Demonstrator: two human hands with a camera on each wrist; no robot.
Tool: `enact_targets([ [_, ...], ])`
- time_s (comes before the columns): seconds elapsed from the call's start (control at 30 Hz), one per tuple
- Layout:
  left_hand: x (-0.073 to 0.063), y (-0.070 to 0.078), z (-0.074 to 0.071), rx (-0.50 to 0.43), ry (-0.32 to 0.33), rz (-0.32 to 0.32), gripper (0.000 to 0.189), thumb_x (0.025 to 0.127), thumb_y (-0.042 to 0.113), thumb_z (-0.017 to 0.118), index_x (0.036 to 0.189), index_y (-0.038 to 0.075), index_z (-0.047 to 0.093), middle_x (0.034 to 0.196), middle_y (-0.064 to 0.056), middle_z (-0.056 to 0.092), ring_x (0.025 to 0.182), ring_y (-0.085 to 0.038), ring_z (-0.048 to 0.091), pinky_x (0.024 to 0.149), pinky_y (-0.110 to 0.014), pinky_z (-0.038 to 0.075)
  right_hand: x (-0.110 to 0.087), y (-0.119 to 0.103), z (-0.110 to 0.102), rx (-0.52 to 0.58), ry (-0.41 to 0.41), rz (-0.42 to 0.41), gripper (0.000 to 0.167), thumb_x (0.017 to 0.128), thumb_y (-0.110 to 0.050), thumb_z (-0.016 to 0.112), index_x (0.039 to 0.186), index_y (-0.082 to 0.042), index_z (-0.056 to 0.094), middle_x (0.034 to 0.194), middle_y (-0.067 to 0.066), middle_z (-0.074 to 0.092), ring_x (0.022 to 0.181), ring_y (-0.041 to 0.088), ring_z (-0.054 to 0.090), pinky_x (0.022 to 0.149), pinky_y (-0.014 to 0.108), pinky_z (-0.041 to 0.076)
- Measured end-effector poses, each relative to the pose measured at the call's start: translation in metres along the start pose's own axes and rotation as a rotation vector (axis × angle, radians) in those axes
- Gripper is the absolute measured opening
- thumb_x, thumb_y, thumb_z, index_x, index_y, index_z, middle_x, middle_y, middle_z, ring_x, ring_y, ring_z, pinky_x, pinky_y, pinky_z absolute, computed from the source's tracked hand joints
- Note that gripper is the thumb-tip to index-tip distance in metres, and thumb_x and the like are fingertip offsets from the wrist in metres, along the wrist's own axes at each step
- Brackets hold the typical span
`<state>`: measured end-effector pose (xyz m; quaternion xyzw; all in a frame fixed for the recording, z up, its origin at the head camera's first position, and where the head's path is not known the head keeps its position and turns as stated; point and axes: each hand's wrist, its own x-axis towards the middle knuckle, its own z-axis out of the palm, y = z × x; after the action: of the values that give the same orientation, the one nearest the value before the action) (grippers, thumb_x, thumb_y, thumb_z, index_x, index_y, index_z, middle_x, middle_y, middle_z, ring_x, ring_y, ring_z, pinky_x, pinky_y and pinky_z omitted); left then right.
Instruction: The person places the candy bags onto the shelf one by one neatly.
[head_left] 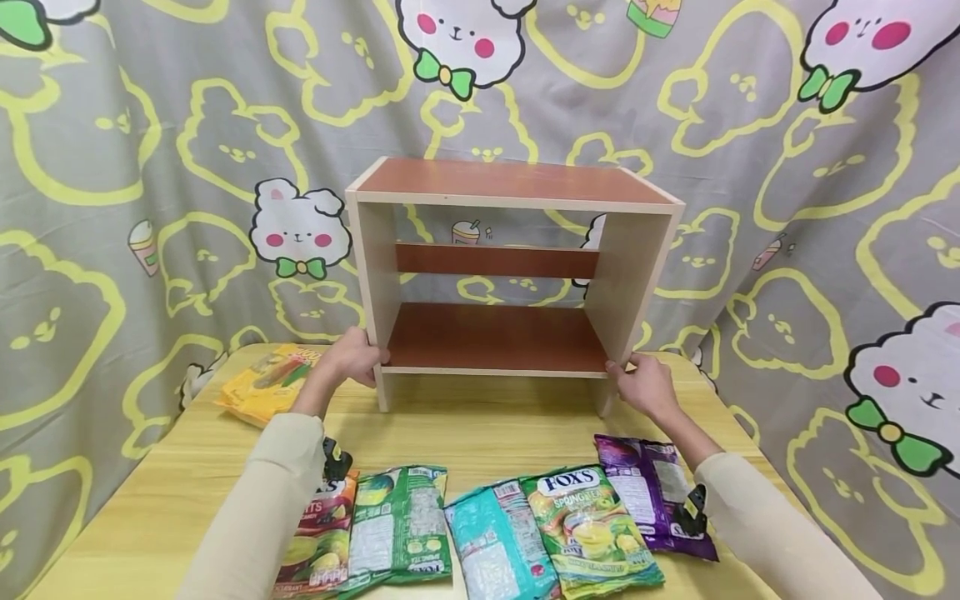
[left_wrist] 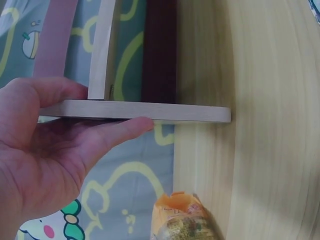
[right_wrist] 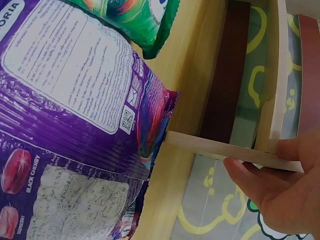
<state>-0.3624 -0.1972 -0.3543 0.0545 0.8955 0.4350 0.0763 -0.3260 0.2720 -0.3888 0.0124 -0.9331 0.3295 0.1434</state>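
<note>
Just either side of centre frame, grasping a red-brown wooden shelf unit with pale edges [head_left: 501, 260] low on its side panels with left hand [head_left: 358, 357] and right hand [head_left: 647, 385], probably to share its weight evenly. Parted only by the panel's thickness, thumbs inside, fingers outside. Hard to tell whether touching the pale yellow wood-grain table [head_left: 480, 425] beneath. Beside the left hand, at mid-left, lying alone, a shiny yellow plastic bag [head_left: 262, 387]. Along the bottom, perhaps laid nearer to leave room: red plastic bag [head_left: 326, 542], dark green plastic bag [head_left: 405, 525], turquoise plastic bag [head_left: 501, 542], green Fox's bag [head_left: 592, 533], purple plastic bag [head_left: 648, 492]. Behind everything, grey curtain with yellow outlines [head_left: 195, 167].
</note>
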Motion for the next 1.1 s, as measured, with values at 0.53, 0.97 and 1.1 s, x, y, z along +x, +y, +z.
enact_targets([
  [0.53,0.002,-0.002,0.001,0.019,-0.01,0.012,0.038,0.093,0.011,0.055,0.118,-0.018,0.055,0.112,-0.037,0.064,0.079,-0.031,0.071,0.07,-0.043,0.064,-0.014,-0.001,-0.03,-0.152,-0.235,0.044,0.038,0.101,-0.029,0.059,0.094,0.006,0.072,0.064,0.009,0.067,0.057,0.023,0.066,0.051,0.03,0.048],
  [0.97,0.0,-0.005,0.001,0.005,-0.009,0.005,0.045,0.094,0.01,0.054,0.126,-0.02,0.05,0.122,-0.04,0.059,0.086,-0.035,0.071,0.072,-0.043,0.064,-0.025,0.022,-0.037,-0.287,-0.528,0.219,0.07,0.091,-0.043,0.073,0.111,0.021,0.054,0.098,0.029,0.062,0.078,0.033,0.065,0.063,0.041,0.061],
  [1.1,0.0,-0.005,0.001,-0.001,-0.006,0.006,0.044,0.093,0.009,0.054,0.126,-0.02,0.051,0.12,-0.04,0.06,0.083,-0.034,0.072,0.071,-0.044,0.064,-0.028,0.028,-0.037,-0.259,-0.607,0.311,0.082,0.086,-0.046,0.079,0.12,0.022,0.049,0.105,0.03,0.06,0.088,0.042,0.064,0.069,0.047,0.063],
])
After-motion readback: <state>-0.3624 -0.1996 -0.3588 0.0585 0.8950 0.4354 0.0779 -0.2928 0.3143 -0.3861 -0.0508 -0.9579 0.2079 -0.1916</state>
